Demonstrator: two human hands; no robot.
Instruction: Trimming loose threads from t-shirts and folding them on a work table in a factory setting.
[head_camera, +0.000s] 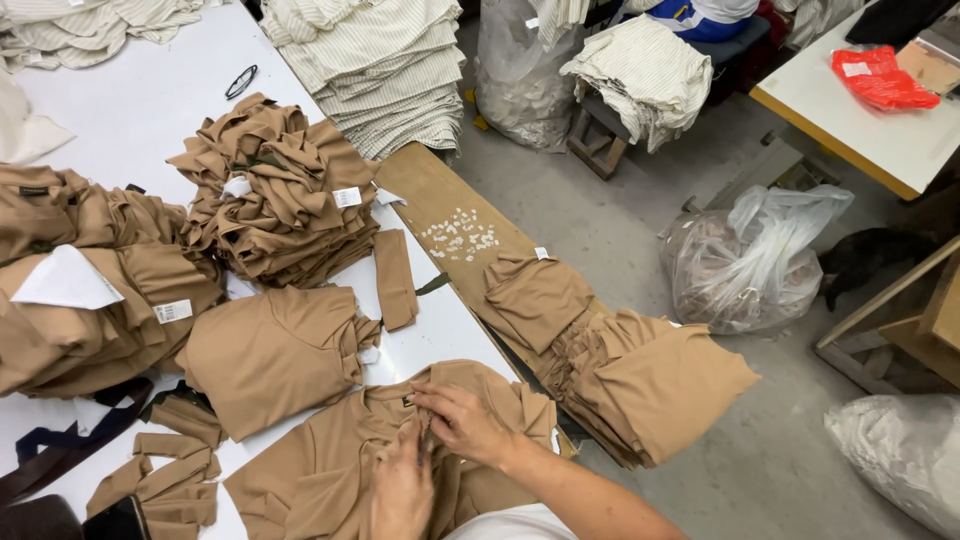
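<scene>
Lying flat at the near edge of a white table, a tan shirt is being worked at its neckline by two bare hands. The right hand is curled over the collar area, its fingers pinched on the tan cloth just below the neck opening. The left hand is pressed against the same spot from below, fingers bent into the fabric beside the right hand; a small dark object seems to be held between the two hands, but what it is cannot be told.

Just to the left of the shirt, a folded tan garment is laid, and behind it a tall stack of folded tan garments with white tags is seen. Small tan strips are scattered at the lower left. A wooden board with little white pieces runs along the table's right side, with more tan garments draped over it.
</scene>
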